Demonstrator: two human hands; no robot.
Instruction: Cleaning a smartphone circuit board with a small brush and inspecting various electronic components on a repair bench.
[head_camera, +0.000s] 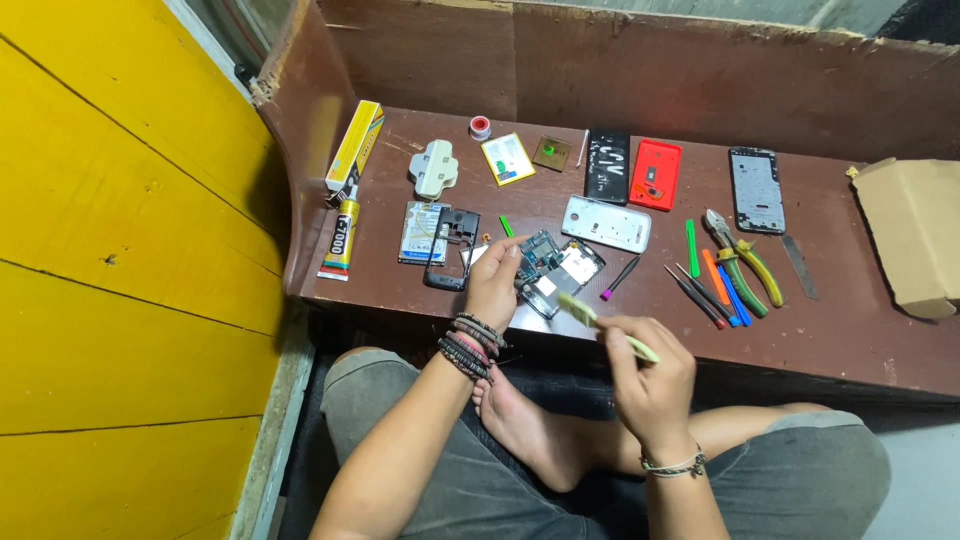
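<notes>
Left hand (494, 283) is pressing down on an opened phone (556, 272) at frame centre; right hand (650, 378) is pinching what looks like a pale pry tool (606, 326).

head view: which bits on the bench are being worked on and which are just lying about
In hand:
- opened phone, under the left hand
- pale green tool, held in the right hand

Lying about:
- glue tube
- red phone cover
- pliers
- white back cover
- cardboard box
</notes>
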